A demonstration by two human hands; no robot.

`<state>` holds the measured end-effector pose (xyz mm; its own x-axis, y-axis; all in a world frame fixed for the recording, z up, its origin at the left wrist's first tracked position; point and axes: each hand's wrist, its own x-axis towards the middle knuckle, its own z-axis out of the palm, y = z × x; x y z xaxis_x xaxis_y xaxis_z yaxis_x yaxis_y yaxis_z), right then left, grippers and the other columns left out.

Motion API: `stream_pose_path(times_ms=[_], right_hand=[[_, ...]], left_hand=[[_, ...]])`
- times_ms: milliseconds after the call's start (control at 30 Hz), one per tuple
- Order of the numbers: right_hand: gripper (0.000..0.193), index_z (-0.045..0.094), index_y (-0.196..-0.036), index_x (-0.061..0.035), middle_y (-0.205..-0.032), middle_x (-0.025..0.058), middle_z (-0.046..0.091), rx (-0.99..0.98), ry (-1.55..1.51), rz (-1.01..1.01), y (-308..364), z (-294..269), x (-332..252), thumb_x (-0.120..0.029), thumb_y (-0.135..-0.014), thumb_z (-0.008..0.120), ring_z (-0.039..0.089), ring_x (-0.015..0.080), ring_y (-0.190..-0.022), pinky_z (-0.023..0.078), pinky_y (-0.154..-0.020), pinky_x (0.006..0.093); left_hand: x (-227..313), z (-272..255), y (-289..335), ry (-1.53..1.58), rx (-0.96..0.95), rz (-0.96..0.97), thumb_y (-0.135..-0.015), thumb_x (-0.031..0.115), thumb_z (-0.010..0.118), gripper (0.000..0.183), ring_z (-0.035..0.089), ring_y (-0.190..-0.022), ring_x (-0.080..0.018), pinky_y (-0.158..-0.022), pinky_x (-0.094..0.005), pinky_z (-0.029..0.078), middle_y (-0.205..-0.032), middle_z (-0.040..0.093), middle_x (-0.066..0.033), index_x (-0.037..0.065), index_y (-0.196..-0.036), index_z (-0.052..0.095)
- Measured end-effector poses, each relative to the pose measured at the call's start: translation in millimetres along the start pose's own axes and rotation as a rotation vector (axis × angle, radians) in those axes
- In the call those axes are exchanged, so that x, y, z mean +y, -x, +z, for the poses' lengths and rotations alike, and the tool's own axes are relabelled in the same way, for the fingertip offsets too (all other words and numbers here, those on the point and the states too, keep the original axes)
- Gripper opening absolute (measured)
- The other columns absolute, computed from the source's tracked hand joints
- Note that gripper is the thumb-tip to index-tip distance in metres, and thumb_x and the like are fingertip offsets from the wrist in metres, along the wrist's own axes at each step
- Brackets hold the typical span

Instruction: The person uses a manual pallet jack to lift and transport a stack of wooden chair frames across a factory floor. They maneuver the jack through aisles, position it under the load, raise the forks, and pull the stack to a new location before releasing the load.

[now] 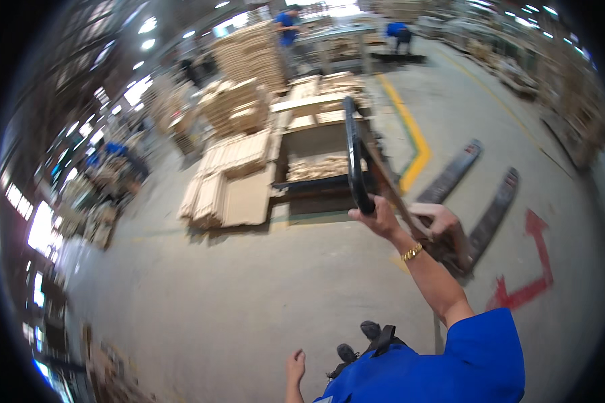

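My fisheye camera looks from my head, down and ahead, taking in a wide sweep. My shirt (423,373) is close at the lower edge, my right hand (381,218) farther out near the middle, and the tall wood stack (249,57) well off toward the top.

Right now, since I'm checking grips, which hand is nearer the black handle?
Right. The right hand grips the black handle; the left hand hangs lower left, apart from it.

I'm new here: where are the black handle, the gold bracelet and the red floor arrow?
Black handle (354,156): head view, along its long bar.
Gold bracelet (412,252): head view, on its band.
Red floor arrow (544,257): head view, shaft between upper tip and bend.
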<state>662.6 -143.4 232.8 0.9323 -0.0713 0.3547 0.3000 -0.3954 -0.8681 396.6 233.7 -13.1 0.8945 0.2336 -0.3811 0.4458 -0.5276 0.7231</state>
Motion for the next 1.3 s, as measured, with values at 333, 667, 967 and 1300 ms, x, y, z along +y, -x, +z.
stream_pose_path(times_ms=[333,667,967,1300], right_hand=[[0.02,0.048,-0.068,-0.005,-0.065,0.0049,0.051,0.463,0.28,0.112,238.8,-108.3,-67.0,-0.01,-0.069,0.067,0.051,0.0153,-0.061,0.042,-0.058,0.0265],[0.012,0.042,-0.068,-0.0076,-0.06,-0.0005,0.046,1.128,-0.064,-0.051,353.9,-172.5,5.1,-0.006,-0.074,0.053,0.04,0.0071,-0.052,0.037,-0.051,0.0233],[0.014,0.04,-0.073,-0.0101,-0.051,-0.0043,0.037,1.277,-0.284,-0.109,259.2,-301.3,62.2,-0.007,-0.081,0.052,0.035,0.0033,-0.042,0.029,-0.038,0.0176],[0.012,0.05,-0.068,-0.0017,-0.057,-0.0021,0.048,1.224,0.299,-0.117,43.6,-477.4,165.9,-0.009,-0.076,0.057,0.044,0.0086,-0.052,0.038,-0.047,0.0259]], left_hand=[[181.0,39.6,-90.7,0.371,-0.496,0.455,-0.086,0.018,0.048,0.027,0.059,-0.084,-0.0171,-0.072,-0.0284,0.046,-0.094,0.061,-0.0112,-0.002,-0.103,0.056],[337.0,65.6,-26.8,1.112,-0.8,0.558,-0.089,0.036,0.035,0.045,0.054,-0.097,-0.026,-0.085,-0.0365,0.041,-0.103,0.057,-0.0154,-0.002,-0.109,0.05],[421.6,131.9,-9.2,0.787,-0.585,1.51,-0.081,0.038,0.051,0.041,0.053,-0.056,-0.019,-0.051,-0.0272,0.041,-0.063,0.053,-0.0103,-0.003,-0.087,0.054],[623.0,258.6,-50.2,0.749,-0.107,1.09,-0.075,0.011,0.064,0.018,0.047,-0.068,-0.0121,-0.063,-0.0251,0.04,-0.075,0.052,-0.0036,0.001,-0.083,0.051]])
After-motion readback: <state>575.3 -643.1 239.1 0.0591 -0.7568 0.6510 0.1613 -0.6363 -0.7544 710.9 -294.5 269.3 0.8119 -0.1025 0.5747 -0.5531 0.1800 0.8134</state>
